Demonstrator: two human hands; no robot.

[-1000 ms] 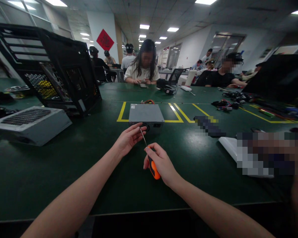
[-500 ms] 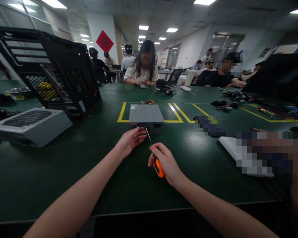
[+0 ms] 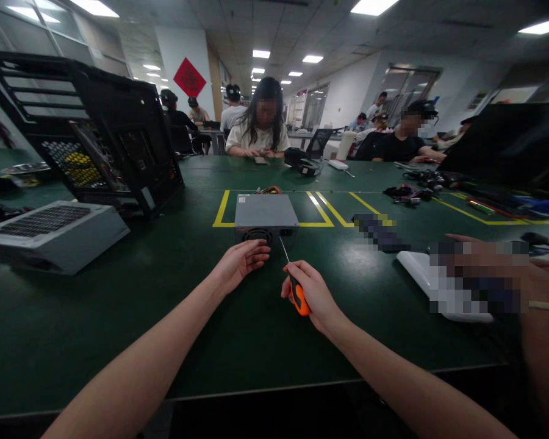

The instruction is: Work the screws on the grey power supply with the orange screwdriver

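Note:
A grey computer power supply lies on the green table, its fan grille and power socket facing me and coloured wires behind it. In front of the fan grille is my left hand, open with fingers stretched out. Whether those fingers touch the casing, I cannot tell. My right hand is closed around the orange and black handle of a screwdriver. Its thin shaft points up and away, with the tip near the power socket side of the front face.
On the left stand a black computer case and a second, larger power supply. Yellow tape marks the table. To the right lie a pixelated dark object, a white object under another person's hand, and cables. A person sits opposite.
The screwdriver tip has shifted right, from the fan grille to near the power socket, along with my right hand. My left hand stays before the fan. The view has turned slightly.

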